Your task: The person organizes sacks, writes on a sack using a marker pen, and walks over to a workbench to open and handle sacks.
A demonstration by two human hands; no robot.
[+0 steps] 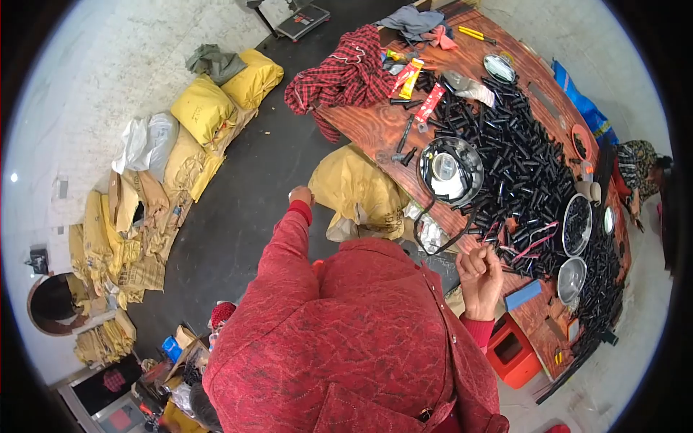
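Observation:
My left hand (302, 195) is stretched forward past the edge of a large yellow sack (354, 184). Its fingers are curled closed, with a small pale spot at them that is too small to name. My right hand (481, 281) is raised in front of the wooden table (361, 133), fingers bent in together; what they hold, if anything, is hidden. Just beyond it, a thin black strap (424, 242) loops down by the table edge. A heap of short black tube-like pieces (520, 159) covers much of the table. A round metal bowl (473, 155) holds a smaller clear cup (444, 167).
Clear bowls (572, 278) stand among the black pieces. A red checked cloth (339, 76) hangs over the table corner. A red plastic stool (514, 353) is under the right side. Yellow sacks (202, 108) line the wall. Another person (635, 173) is at the table's far side.

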